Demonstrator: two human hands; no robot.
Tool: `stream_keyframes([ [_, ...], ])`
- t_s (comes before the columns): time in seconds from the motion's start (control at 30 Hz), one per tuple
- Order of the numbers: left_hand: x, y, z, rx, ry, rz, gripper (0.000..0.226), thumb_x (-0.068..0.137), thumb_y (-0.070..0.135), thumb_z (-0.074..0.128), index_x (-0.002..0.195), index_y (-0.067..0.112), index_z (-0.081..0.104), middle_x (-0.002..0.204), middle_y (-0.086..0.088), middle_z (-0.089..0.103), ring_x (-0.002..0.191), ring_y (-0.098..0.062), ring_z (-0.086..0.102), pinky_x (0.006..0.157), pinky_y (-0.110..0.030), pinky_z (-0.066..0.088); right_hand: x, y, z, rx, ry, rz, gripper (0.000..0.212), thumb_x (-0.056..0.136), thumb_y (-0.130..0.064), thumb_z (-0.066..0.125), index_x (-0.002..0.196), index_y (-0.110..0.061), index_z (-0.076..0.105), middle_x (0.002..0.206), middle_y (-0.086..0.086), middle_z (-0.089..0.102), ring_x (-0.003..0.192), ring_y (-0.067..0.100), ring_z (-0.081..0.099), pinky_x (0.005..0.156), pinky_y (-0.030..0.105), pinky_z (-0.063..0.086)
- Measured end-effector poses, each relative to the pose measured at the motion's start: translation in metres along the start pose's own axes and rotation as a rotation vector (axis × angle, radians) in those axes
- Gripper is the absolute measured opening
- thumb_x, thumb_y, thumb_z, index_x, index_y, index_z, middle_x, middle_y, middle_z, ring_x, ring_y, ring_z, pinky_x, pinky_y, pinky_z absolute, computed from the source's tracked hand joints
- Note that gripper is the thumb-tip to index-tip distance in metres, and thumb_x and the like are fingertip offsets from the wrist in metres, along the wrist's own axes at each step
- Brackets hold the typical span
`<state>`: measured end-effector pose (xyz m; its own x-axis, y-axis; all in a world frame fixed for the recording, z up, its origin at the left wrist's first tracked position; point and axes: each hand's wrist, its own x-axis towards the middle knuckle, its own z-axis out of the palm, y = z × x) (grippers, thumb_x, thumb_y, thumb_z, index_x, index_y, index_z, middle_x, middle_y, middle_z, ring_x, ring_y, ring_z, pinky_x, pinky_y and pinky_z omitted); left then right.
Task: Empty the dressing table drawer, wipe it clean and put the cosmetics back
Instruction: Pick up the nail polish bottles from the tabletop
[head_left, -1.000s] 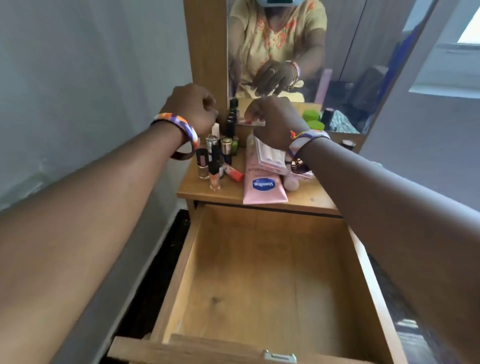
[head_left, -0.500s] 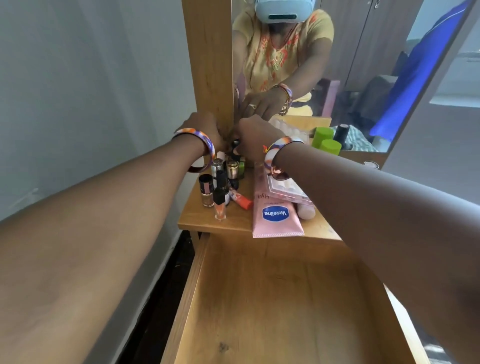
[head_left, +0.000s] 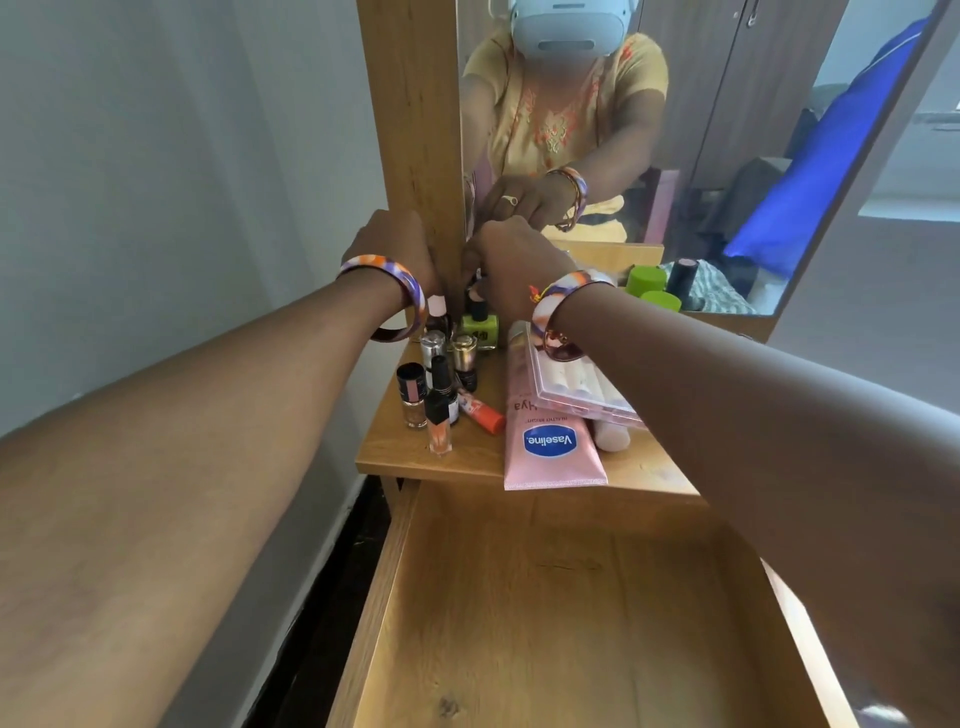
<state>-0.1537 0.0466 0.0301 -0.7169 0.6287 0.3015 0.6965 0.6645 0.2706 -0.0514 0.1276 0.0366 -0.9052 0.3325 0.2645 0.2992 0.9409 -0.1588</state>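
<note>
Evidently the drawer (head_left: 571, 597) lies emptied, cosmetics (head_left: 447, 379) crowding the tabletop (head_left: 415, 452); left hand (head_left: 395, 249) and right hand (head_left: 519, 265) reach the far bottles, grasp unclear; wiping looks undone.

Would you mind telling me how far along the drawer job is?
Emptying looks done: the drawer is open and bare, though wiping can't be confirmed. Both hands, left hand and right hand, reach among the small bottles at the mirror. The Vaseline tube and the rest remain on top.

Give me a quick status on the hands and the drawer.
Left hand and right hand both at the back bottles, grips hidden. Open wooden drawer empty. Pink Vaseline tube overhangs the top's front edge.
</note>
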Motion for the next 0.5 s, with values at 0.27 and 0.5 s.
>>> stream_keyframes([
  [0.27,-0.024,0.017,-0.043,-0.091,0.152,0.014,0.030,0.084,0.022,0.067,0.104,0.001,0.069,0.104,-0.017,0.068,0.094,-0.032,0.065,0.076,-0.030,0.047,-0.013,-0.008,-0.035,0.024,0.114,0.021,0.027,0.084,-0.001,0.057,0.109,-0.005,0.067,0.104,0.014,0.066,0.091,0.028,0.064,0.071,0.025,0.046],
  [0.5,-0.065,0.034,-0.079,-0.200,0.272,0.044,0.021,0.086,0.018,0.064,0.099,0.004,0.073,0.099,-0.015,0.071,0.090,-0.029,0.067,0.072,-0.026,0.044,-0.054,-0.022,-0.072,0.110,0.127,0.011,0.023,0.082,-0.007,0.064,0.103,-0.011,0.072,0.069,-0.011,0.049,0.070,0.010,0.048,0.048,0.004,0.028],
])
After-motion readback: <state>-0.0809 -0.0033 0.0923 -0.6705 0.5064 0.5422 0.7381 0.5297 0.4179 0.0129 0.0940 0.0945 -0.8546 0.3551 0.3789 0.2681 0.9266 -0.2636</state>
